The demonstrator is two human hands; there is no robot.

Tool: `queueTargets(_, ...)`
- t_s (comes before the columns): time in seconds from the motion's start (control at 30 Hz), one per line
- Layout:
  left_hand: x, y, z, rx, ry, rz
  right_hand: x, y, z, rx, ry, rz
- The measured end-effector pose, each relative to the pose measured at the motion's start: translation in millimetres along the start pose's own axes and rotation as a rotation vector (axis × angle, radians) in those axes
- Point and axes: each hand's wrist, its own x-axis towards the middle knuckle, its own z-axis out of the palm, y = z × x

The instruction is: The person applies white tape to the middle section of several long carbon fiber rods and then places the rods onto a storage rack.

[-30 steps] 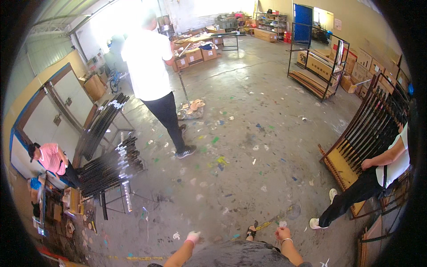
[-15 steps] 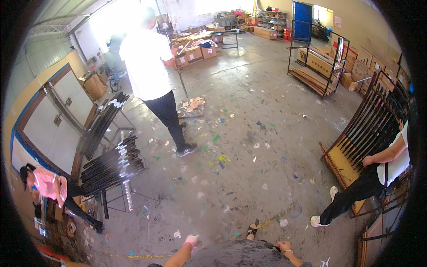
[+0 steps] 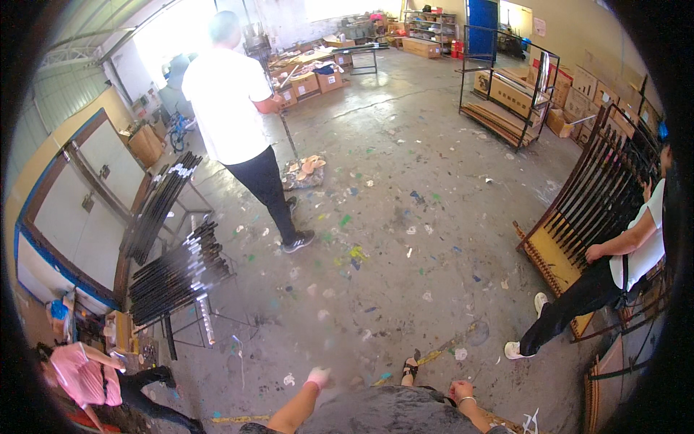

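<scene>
Low in the view, my left hand [image 3: 318, 377] hangs in front of my dark clothing, over the concrete floor. It looks pale, perhaps gloved, and its fingers are too blurred to make out. To the right of my body, my right hand [image 3: 460, 391] is held low with the fingers curled in, and a light band circles the wrist. I see nothing held in it. Neither hand touches any object that I can see. Between them is my sandalled foot [image 3: 410, 368] on the floor.
A person in white [image 3: 235, 108] stands ahead with a long-handled tool. Stacked dark bars [image 3: 177, 271] lie on stands at left, near a person in pink [image 3: 83, 372]. At right, another person [image 3: 636, 249] handles a rack of dark bars [image 3: 589, 195]. Scraps litter the floor [image 3: 405, 289].
The person in pink has come nearer at the lower left. My view has shifted slightly, and my hands have swung a little. The person at right still has a hand at the rack.
</scene>
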Motion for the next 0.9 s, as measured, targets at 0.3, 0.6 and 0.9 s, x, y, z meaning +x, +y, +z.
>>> queueTargets(0.3,5.7,-39.3,-21.3,0.058,0.029,-0.032,-1.1,-13.7,1.3,0.003,-0.011,0.018)
queueTargets(0.6,24.7,-61.1,-34.2,0.094,0.024,-0.042,-4.0,-11.8,1.6,-0.041,0.009,0.008)
queueTargets(0.9,6.2,-18.6,-10.4,0.009,-0.007,-0.061,-1.1,-3.7,-1.7,0.007,-0.012,0.028)
